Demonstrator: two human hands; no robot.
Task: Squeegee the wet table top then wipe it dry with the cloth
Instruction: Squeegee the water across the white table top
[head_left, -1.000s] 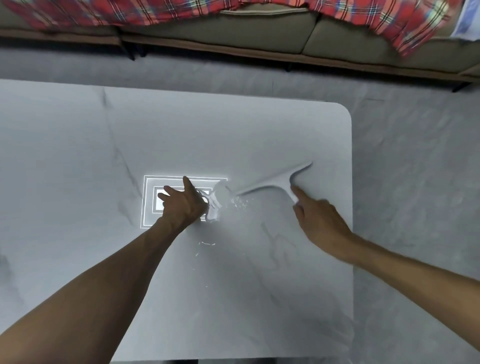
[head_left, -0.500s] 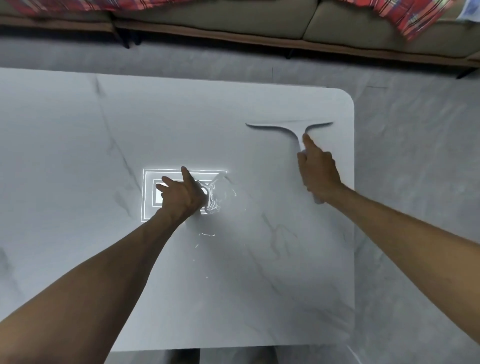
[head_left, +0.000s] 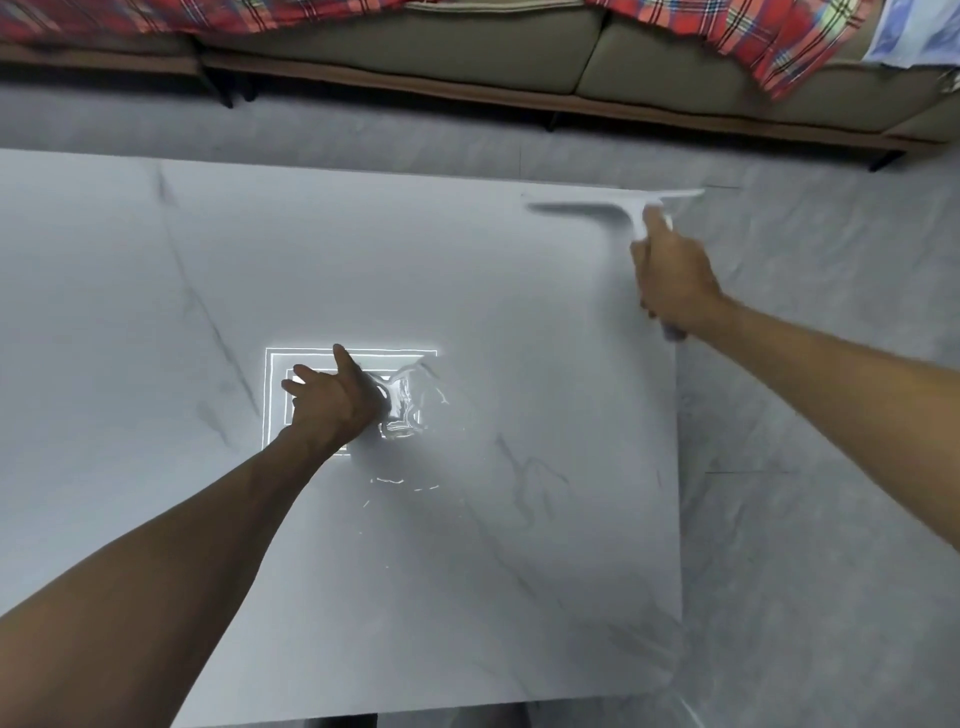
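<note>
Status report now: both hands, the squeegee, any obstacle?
Right hand shut on squeegee, at table far right corner. Left hand flat on table beside puddle. No obstacle seen.

We see the squeegee (head_left: 613, 205) smeared by motion blur at the table's (head_left: 519, 597) far right corner, its handle mostly hidden inside our right hand (head_left: 672, 280). Our left hand (head_left: 332, 402) covers part of the puddle (head_left: 410, 405). The table's left side and the sofa (head_left: 467, 47) run past the frame.
</note>
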